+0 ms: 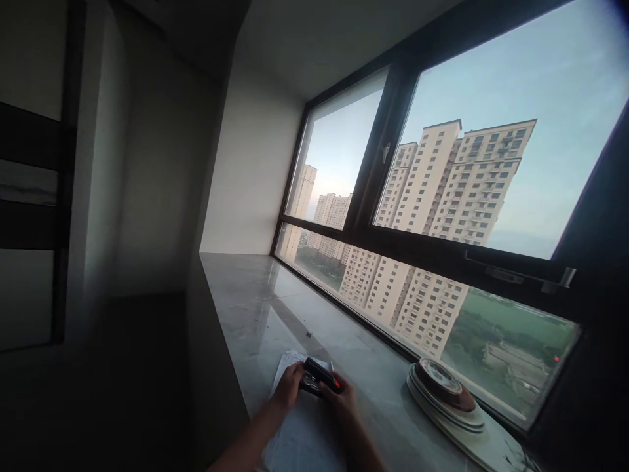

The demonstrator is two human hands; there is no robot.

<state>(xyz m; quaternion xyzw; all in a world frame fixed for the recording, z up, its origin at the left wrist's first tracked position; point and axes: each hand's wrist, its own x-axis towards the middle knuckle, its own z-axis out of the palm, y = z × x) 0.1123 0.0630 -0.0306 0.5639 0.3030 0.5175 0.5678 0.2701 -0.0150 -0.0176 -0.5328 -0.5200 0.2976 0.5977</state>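
Two bare hands are gripping a small black device with an orange-red patch (pixel 318 375) in the lower middle of the frame, the left hand (pixel 289 383) closing around its left end and the right hand (pixel 343 393) closing around its right end, near the orange-red patch. The device is sitting between the hands, above white paper with faint markings (pixel 304 436), which is spreading beneath the hands and forearms toward the bottom edge. The paper is resting on a glossy grey marble-patterned sill (pixel 236 282) that is running from the centre-left toward the lower right. A tiny dark object (pixel 308 335) is lying on the sill just above the paper. In the lower right, a stack of pale round discs (pixel 445 416) is supporting a dark-rimmed round piece with a pale face (pixel 441 377), well apart from the hands. A dark-framed window (pixel 361 226) is filling the upper right, and tall beige apartment towers (pixel 442 174) are standing beyond its glass.
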